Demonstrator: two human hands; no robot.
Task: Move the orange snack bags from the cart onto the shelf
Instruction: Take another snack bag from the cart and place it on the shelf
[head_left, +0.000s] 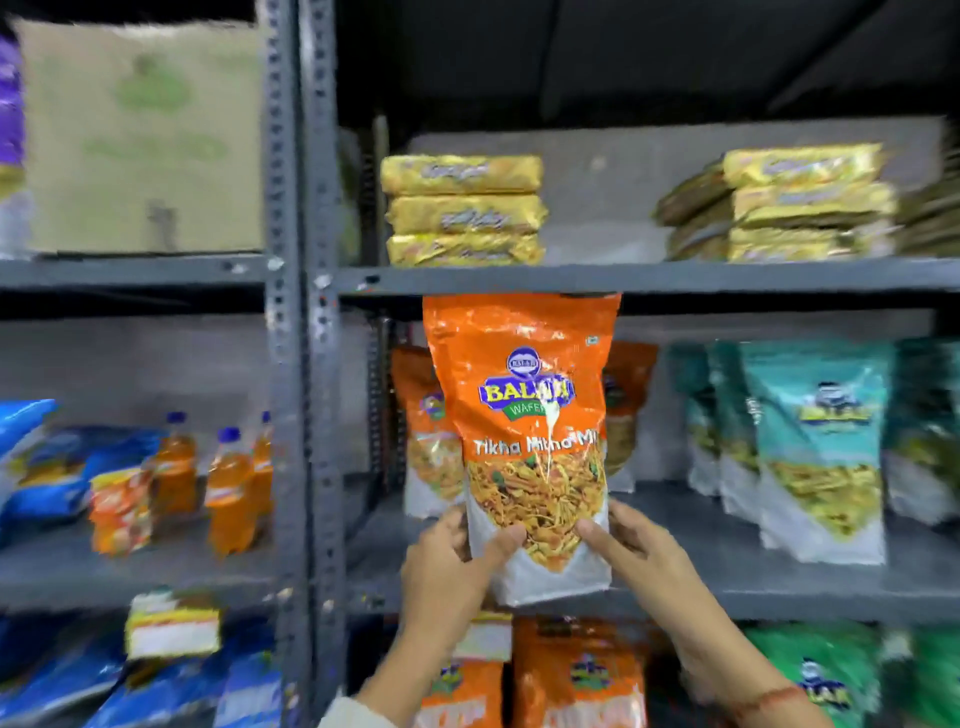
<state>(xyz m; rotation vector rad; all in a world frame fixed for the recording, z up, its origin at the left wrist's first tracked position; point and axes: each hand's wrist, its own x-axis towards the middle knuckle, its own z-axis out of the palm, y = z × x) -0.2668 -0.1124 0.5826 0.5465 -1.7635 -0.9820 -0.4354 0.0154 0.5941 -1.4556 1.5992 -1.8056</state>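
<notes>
An orange snack bag (524, 415) with a white bottom stands upright over the front edge of the middle shelf (779, 577). My left hand (452, 566) grips its lower left side and my right hand (639, 556) grips its lower right side. Behind it, two more orange bags (423, 431) (626, 400) stand on the same shelf, partly hidden. The cart is out of view.
Teal snack bags (821, 447) stand to the right on the same shelf. Gold packets (462, 210) are stacked on the shelf above. More orange bags (576, 675) and green bags (826, 670) sit below. A grey upright post (311, 364) separates a left bay with orange bottles (228, 488).
</notes>
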